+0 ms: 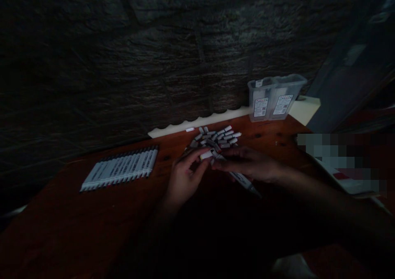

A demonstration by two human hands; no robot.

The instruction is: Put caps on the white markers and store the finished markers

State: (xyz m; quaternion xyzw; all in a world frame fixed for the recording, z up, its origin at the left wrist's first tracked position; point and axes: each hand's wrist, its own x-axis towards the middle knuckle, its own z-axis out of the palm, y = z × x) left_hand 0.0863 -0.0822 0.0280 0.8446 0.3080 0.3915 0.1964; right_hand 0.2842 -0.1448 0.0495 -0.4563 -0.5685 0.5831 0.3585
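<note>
Slanting out from the right hand (251, 163), a marker (242, 181) has its long axis running from near right to far left, its dark, tapered end pointing toward the near right. That hand's fingers are closed around it. The left hand (184, 176) pinches a white cap (206, 154) with a yellow edge, close to the marker's far end; whether the two touch is too dim to tell. On the surface (66, 217), to the left, markers lie side by side in a row (120, 168). Just beyond the hands is a pile of caps (226, 136). Farther off stand clear bins (276, 100), then a stone wall (185, 65).
</note>
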